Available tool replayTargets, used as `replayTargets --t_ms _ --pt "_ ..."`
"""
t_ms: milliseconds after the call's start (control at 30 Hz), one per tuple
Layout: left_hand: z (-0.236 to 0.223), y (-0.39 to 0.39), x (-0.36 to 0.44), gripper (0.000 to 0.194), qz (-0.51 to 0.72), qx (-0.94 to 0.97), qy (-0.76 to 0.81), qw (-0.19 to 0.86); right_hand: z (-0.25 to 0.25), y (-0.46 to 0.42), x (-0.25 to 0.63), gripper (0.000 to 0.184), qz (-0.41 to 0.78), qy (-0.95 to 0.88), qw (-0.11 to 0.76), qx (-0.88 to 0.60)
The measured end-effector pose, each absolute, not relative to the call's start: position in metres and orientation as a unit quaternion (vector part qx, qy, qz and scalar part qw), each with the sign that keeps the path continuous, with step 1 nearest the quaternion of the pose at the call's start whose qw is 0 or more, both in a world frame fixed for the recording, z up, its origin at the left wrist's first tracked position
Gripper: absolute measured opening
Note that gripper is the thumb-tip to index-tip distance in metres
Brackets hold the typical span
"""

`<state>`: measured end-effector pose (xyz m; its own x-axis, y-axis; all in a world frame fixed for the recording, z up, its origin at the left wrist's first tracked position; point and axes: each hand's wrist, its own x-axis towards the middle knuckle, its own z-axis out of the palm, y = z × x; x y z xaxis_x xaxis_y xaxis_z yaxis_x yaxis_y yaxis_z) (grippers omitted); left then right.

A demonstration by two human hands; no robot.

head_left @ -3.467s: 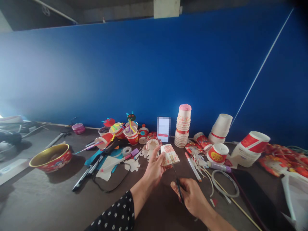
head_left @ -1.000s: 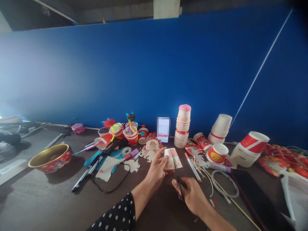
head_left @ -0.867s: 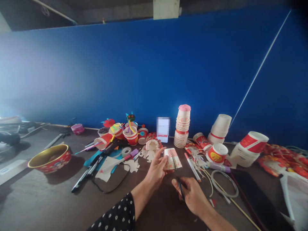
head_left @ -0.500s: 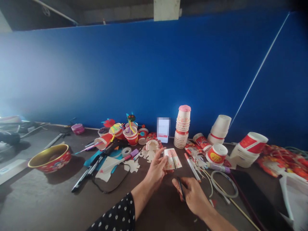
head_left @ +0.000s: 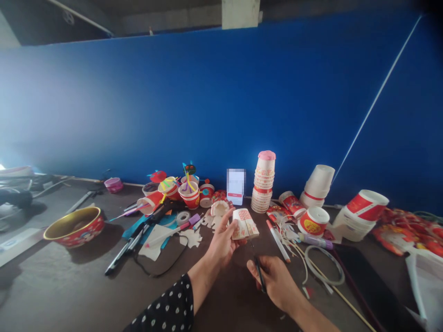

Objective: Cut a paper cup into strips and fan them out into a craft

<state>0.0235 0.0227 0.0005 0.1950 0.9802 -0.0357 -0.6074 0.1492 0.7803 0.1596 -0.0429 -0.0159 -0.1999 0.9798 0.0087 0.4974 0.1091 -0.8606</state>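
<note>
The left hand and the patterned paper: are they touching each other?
Touching: the head view shows the left hand gripping the patterned paper, thumb against its side.

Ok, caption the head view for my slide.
Left hand grips printed paper, right hand holds scissors, stacked cups behind.

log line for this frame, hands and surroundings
left hand: holds patterned paper piece | right hand: holds scissors, tips near paper's lower edge | nearby: white marker, tall cup stack | left: gold-lined bowl
</note>
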Motion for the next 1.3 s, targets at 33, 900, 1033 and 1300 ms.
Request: replayTargets --t_ms 33,900,1033,1300 --pt "0.001 0.0237 0.0226 0.065 0.572 0.318 0.281 0.702 -0.0144 -0.0437 0.1591 0.047 0.371 -0.683 0.31 -0.548" --pt "-0.002 0.0217 0.0265 0.069 0.581 0.344 0.271 0.686 -0.0073 -0.0466 0.156 0.041 0.337 -0.702 0.295 -0.554" --pt "-0.001 0.0212 0.0275 0.073 0.584 0.34 0.28 0.681 -0.0091 -0.0467 0.1564 0.042 0.326 -0.704 0.293 -0.559" --pt "0.0009 0.0209 0.028 0.078 0.582 0.342 0.285 0.68 -0.0095 -0.0463 0.1576 0.042 0.328 -0.704 0.295 -0.557"
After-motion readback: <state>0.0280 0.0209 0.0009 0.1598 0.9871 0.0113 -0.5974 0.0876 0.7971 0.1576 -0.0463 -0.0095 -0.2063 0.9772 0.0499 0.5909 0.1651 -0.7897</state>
